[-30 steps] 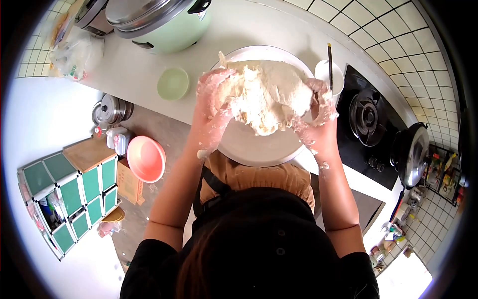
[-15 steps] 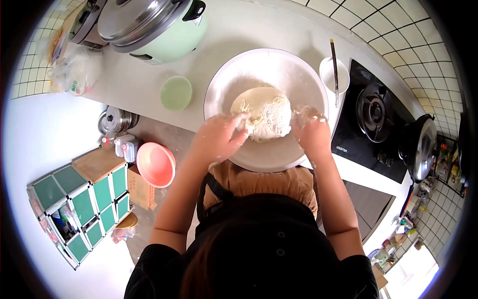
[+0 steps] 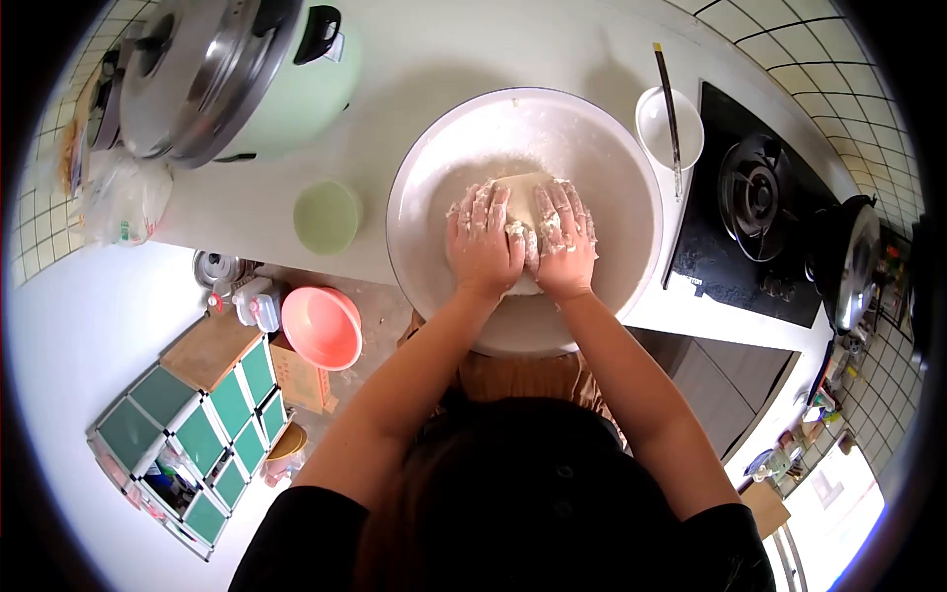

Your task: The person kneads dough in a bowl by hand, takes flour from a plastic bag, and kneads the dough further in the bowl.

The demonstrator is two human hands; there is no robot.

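A pale lump of dough (image 3: 523, 193) lies in a wide white basin (image 3: 614, 158) on the counter. My left hand (image 3: 481, 240) rests on the dough's left side, fingers stretched forward. Beside it my right hand (image 3: 562, 240) lies flat over the right side, its thumb close to the left one. Bits of sticky dough and flour coat the fingers of both hands. Much of the dough is hidden under my palms.
Left of the basin stands a light green bowl (image 3: 327, 217), with a large pale green rice cooker (image 3: 286, 89) behind it. To the right are a white bowl (image 3: 651, 123) with a dark stick (image 3: 669, 109) across it and a black gas stove (image 3: 735, 247).
Both hands have moved inward from the dough's sides and basin rim onto the top of the dough. My fingers, curled before, are now stretched out. The view has shifted slightly.
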